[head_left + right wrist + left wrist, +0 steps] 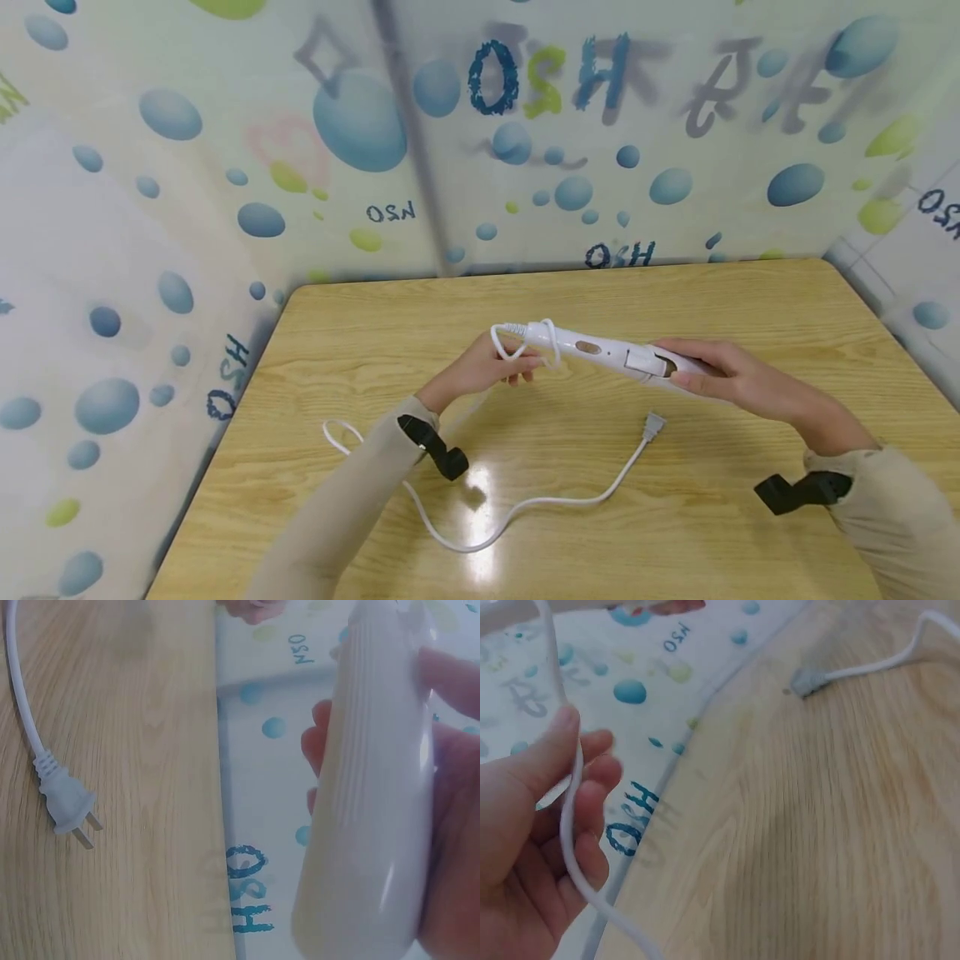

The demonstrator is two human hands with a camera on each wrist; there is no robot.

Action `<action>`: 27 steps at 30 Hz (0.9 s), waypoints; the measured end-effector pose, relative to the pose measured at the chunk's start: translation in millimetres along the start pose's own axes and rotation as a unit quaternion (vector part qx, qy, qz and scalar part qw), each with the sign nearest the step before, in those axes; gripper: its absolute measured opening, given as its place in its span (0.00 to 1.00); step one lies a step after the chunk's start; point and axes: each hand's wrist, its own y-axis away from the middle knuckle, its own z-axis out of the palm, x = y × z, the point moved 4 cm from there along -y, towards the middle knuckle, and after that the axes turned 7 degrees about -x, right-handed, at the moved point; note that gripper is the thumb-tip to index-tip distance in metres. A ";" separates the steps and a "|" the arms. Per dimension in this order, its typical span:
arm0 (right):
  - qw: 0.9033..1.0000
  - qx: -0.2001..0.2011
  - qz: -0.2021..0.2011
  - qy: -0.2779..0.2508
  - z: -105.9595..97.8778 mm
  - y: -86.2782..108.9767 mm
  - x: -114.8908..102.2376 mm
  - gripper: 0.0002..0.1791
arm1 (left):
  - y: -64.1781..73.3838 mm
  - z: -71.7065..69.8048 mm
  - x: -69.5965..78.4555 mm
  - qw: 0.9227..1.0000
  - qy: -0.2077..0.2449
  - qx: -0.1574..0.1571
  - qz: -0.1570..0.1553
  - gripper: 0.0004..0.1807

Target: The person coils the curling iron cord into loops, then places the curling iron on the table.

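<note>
A white hair straightener (611,353) is held tilted above the table, its cord end up and to the left. My right hand (723,375) grips its wide end; in the right wrist view the smooth white body (367,802) lies between thumb and fingers. Near the cord end my left hand (483,362) pinches the white cord (568,817) between thumb and fingers. Part of that cord loops round the straightener's narrow end. The rest trails over the table to a two-pin plug (654,426), whose prongs show in the right wrist view.
The wooden table (360,333) stands against a wall curtain (480,192) printed with blue and green bubbles. Cord loops (468,548) lie on the tabletop in front of and beneath the left forearm. Black straps (435,446) with small cameras sit on both wrists.
</note>
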 end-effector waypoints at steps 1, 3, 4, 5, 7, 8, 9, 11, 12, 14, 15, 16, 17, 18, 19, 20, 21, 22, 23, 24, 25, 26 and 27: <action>1.000 -0.008 -0.003 0.001 1.1 0.3 -1.2 0.23 | -0.8 -1.2 -0.7 1.000 -0.002 -0.005 -0.001 0.09; 1.000 -0.030 -0.010 0.001 3.5 0.6 -3.6 0.23 | -2.1 -4.5 -1.2 0.999 -0.027 -0.017 0.005 0.09; 0.999 -0.042 -0.010 -0.005 4.8 0.6 -4.6 0.23 | -2.8 -6.4 -1.7 0.999 -0.033 -0.023 0.006 0.08; 0.998 -0.054 -0.008 -0.010 6.2 0.4 -5.5 0.23 | -3.5 -8.4 -2.1 0.999 -0.042 -0.028 0.007 0.07; 0.997 -0.075 -0.003 -0.013 8.7 0.0 -6.2 0.23 | -5.1 -12.8 -2.0 0.997 -0.062 -0.035 0.002 0.07; 0.996 -0.085 0.002 -0.015 10.0 -0.2 -6.2 0.23 | -5.8 -14.8 -1.2 0.997 -0.072 -0.040 -0.004 0.07; 0.995 -0.094 0.010 -0.016 11.3 -0.5 -5.7 0.23 | -7.1 -16.5 -0.5 0.996 -0.075 -0.045 -0.011 0.07; 0.994 -0.106 0.027 -0.019 13.6 -1.2 -3.8 0.24 | -8.3 -19.5 3.5 0.995 -0.079 -0.055 -0.024 0.08; 0.993 -0.111 0.035 -0.019 14.7 -1.6 -2.6 0.24 | -8.8 -20.8 6.6 0.994 -0.086 -0.060 -0.027 0.09; 0.991 -0.120 0.048 -0.020 16.6 -2.4 -0.2 0.24 | -9.1 -22.9 13.9 0.993 -0.096 -0.064 -0.032 0.09; 0.991 -0.123 0.054 -0.020 17.3 -2.7 1.3 0.25 | -9.2 -23.7 18.0 0.992 -0.104 -0.064 -0.032 0.09; 0.990 -0.126 0.058 -0.020 18.0 -2.9 2.6 0.25 | -8.7 -24.4 23.0 0.991 -0.111 -0.060 -0.033 0.09; 0.990 -0.129 0.061 -0.022 18.7 -3.3 3.8 0.25 | -8.3 -25.1 28.1 0.991 -0.117 -0.056 -0.032 0.08; 0.989 -0.131 0.061 -0.021 19.1 -3.6 4.8 0.25 | -7.6 -25.7 33.3 0.991 -0.124 -0.049 -0.030 0.07; 0.989 -0.132 0.062 -0.022 19.4 -3.8 5.7 0.25 | -6.8 -26.0 38.4 0.990 -0.130 -0.042 -0.028 0.07; 0.989 -0.133 0.063 -0.023 19.7 -4.0 6.9 0.25 | -6.0 -26.3 43.2 0.990 -0.136 -0.035 -0.025 0.07; 0.989 -0.134 0.064 -0.023 19.9 -4.1 7.9 0.25 | -5.2 -26.3 47.9 0.990 -0.139 -0.028 -0.021 0.06; 0.989 -0.135 0.063 -0.022 20.0 -4.4 8.5 0.25 | -4.2 -26.1 52.3 0.990 -0.141 -0.021 -0.016 0.06; 0.989 -0.135 0.062 -0.021 20.1 -4.7 9.1 0.25 | -3.4 -25.7 56.2 0.989 -0.146 -0.015 -0.009 0.06; 0.989 -0.135 0.062 -0.020 20.1 -5.1 9.9 0.25 | -2.5 -25.1 60.2 0.988 -0.152 -0.009 -0.001 0.06; 0.989 -0.134 0.061 -0.019 20.1 -5.5 10.7 0.25 | -1.5 -24.1 64.1 0.988 -0.156 -0.004 0.007 0.06; 0.989 -0.134 0.061 -0.017 20.1 -5.8 11.6 0.25 | -0.5 -23.0 67.7 0.987 -0.160 0.001 0.017 0.06; 0.989 -0.133 0.062 -0.015 20.1 -6.3 12.3 0.24 | 0.6 -21.4 71.5 0.986 -0.166 0.006 0.028 0.05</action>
